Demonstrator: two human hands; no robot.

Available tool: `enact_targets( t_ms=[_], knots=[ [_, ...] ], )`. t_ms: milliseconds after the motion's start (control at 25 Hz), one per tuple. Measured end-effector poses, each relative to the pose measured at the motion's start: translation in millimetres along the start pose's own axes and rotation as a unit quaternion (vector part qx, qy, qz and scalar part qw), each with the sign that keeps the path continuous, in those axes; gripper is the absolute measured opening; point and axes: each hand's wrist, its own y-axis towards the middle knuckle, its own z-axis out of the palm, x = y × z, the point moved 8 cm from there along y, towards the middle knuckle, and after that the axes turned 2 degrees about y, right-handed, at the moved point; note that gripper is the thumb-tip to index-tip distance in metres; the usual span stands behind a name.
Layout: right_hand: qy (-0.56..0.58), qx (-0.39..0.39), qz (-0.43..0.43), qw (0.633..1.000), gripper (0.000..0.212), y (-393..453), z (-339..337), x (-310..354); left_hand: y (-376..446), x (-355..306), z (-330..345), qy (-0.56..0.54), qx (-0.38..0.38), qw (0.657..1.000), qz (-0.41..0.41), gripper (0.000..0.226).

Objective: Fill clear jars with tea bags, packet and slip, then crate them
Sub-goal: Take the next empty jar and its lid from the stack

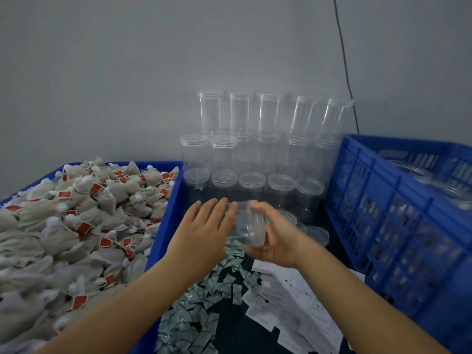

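Note:
My right hand [274,236] grips a clear jar [249,227] lying on its side above the dark table, fingers curled round its lid end. My left hand [207,231] reaches to the jar's other end with fingers straight, touching or almost touching it. Tea bags [76,221] with red tags are heaped in a blue bin [166,226] at the left. Small green-white packets [201,302] lie scattered below my hands. White printed slips [293,302] lie to their right. A blue slatted crate [383,226] stands at the right.
Several empty lidded jars [255,149] are stacked in rows against the grey wall behind my hands. Loose clear lids [318,233] lie on the table beside the crate. A black cable [344,60] runs down the wall.

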Motion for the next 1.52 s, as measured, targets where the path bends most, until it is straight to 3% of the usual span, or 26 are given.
enact_targets(
  t_ms=[120, 240, 360, 520, 640, 760, 880, 1000, 1160, 1280, 1320, 1440, 1520],
  knots=[
    [0.015, 0.023, 0.071, 0.997, 0.077, -9, -4, -38, -18, -17, 4, 0.036, 0.005, 0.998, 0.053, 0.1],
    [0.028, 0.045, 0.114, 0.992, 0.076, -16, -7, -62, -28, -32, 6, 0.063, -0.018, 0.992, 0.107, 0.085],
    [0.033, 0.043, 0.103, 0.993, 0.077, -17, -10, -69, -30, -39, 5, 0.063, -0.063, 0.987, 0.133, 0.07],
    [-0.109, -0.019, -0.025, 0.994, 0.064, -15, -21, -53, -26, -34, 11, -0.008, -0.004, 0.996, 0.083, 0.096],
    [-0.295, -0.004, -0.21, 0.932, 0.071, -30, -16, -16, -27, -19, 20, -0.155, 0.076, 0.985, 0.021, 0.105],
    [-0.466, 0.084, -0.276, 0.836, 0.073, -52, -5, 5, -34, -10, 37, -0.35, 0.178, 0.919, -0.019, 0.1],
    [-0.526, 0.129, -0.266, 0.797, 0.083, -64, -8, 15, -37, -11, 42, -0.463, 0.22, 0.858, -0.037, 0.09],
    [-0.522, 0.159, -0.26, 0.797, 0.087, -69, -8, 23, -38, -15, 41, -0.572, 0.251, 0.779, -0.052, 0.08],
    [-0.472, 0.236, -0.243, 0.814, 0.087, -80, -2, 27, -45, -26, 38, -0.709, 0.331, 0.62, -0.056, 0.079],
    [-0.384, 0.241, -0.295, 0.841, 0.086, -86, -15, 44, -48, -31, 28, -0.773, 0.353, 0.526, -0.035, 0.086],
    [-0.332, 0.215, -0.324, 0.859, 0.085, -85, -24, 52, -45, -28, 26, -0.788, 0.337, 0.513, -0.041, 0.087],
    [-0.155, 0.072, -0.368, 0.914, 0.076, -67, -67, 53, -36, -8, 33, -0.805, 0.241, 0.528, -0.124, 0.099],
    [-0.138, -0.028, -0.35, 0.926, 0.078, -48, -92, 27, -34, 6, 42, -0.803, 0.185, 0.539, -0.175, 0.097]
  ],
)
